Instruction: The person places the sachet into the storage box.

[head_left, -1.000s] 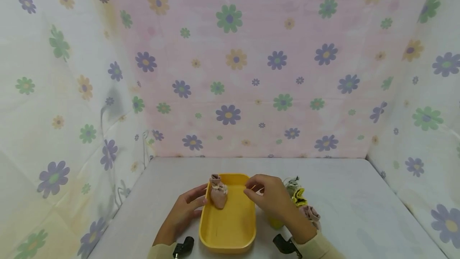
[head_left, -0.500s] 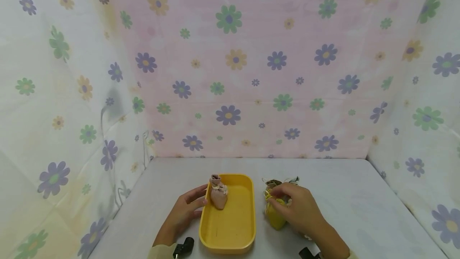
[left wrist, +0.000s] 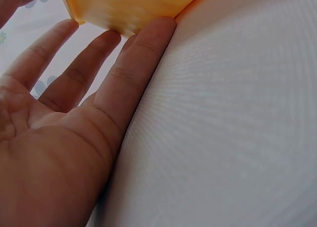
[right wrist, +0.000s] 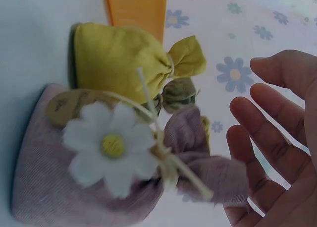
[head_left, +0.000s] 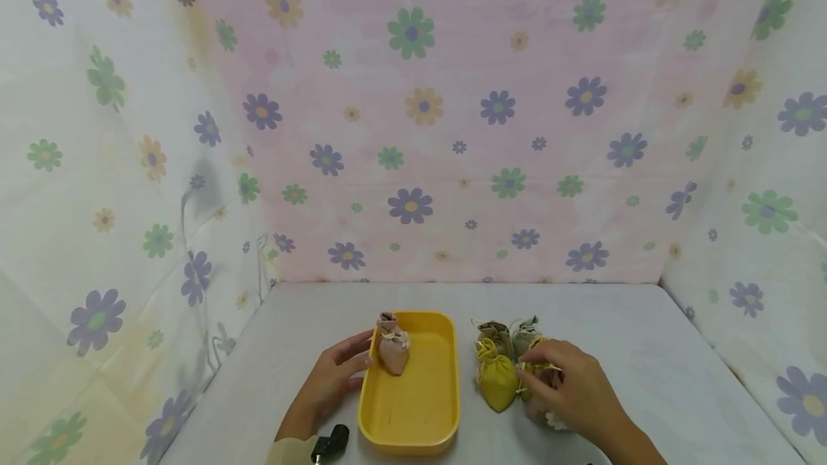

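Note:
The yellow tray (head_left: 408, 415) holds one pinkish drawstring pouch (head_left: 393, 354) in its far left part. My left hand (head_left: 328, 379) is at the tray's left side, its extended fingertips against the wall in the left wrist view. Over the pouches at right hovers my right hand (head_left: 575, 390), fingers loosely bent and spread, nothing between them. Under it lies a mauve pouch (right wrist: 64, 167) with a white flower, partly covered by the hand in the head view. Beside that is a yellow pouch (head_left: 499, 383), with an olive pouch (head_left: 496, 334) behind.
A grey-green pouch (head_left: 526, 329) stands at the back of the cluster, and another yellow pouch is mostly hidden behind my right hand. A white-covered table (head_left: 323, 307) carries everything. Flower-print cloth (head_left: 465, 163) walls it in at the back and sides.
My right hand has moved right from the tray's edge, across the yellow pouch, to the mauve one, uncovering the yellow and olive pouches. The left hand and the tray have stayed put.

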Motion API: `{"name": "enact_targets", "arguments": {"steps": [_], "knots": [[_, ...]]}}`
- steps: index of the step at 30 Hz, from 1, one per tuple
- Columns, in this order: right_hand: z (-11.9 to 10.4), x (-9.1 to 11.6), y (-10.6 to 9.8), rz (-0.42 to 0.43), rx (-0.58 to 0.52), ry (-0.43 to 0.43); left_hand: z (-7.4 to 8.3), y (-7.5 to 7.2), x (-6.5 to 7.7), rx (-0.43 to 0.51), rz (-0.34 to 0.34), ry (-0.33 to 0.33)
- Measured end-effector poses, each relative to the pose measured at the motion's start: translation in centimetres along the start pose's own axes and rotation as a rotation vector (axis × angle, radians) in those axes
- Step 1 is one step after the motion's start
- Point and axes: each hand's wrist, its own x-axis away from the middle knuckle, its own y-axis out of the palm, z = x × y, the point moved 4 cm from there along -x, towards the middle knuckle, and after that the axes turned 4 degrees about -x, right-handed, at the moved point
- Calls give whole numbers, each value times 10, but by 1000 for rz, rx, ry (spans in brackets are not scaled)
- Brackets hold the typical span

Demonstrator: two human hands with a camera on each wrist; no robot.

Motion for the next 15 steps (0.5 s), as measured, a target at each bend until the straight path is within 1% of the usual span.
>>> {"name": "enact_targets", "arguments": {"steps": [4, 9, 15], "knots": [[9, 9, -5, 20, 30, 0, 1, 1, 0, -4, 1, 2], [19, 16, -8, 4, 47, 41, 0, 1, 1, -1, -2, 3], [29, 22, -10, -1, 51, 62, 1, 1, 1, -2, -6, 10]]}}
